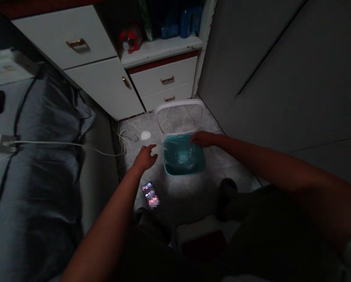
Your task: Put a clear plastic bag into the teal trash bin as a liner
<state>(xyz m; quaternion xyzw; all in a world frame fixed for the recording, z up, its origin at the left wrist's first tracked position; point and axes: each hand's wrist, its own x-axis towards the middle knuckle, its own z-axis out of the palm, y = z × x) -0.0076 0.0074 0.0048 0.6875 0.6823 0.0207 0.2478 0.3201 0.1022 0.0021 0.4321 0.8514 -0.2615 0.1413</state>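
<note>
On a dim stone-patterned floor [232,172] before a white drawer cabinet [164,80], a teal-rimmed plastic bin [170,171] stands open, its clear lid [180,102] with a white frame tilted back toward the drawers, and a crinkled clear liner [183,158] covers the inside. The person's right hand [202,138] is the nearer one: it reaches in from the right, fingers lying close together and curled over the bin's right rim at the liner, though the dim light does not show whether they pinch it. The left hand [145,158] hovers just left of the bin, not touching it, its fingers spread and empty. Below that hand a smartphone [149,194] lies on the floor, its screen blurred. A white cable [123,143] loops across the floor near a small white disc [145,135], and a grey cushioned seat [46,156] runs along the left.
</note>
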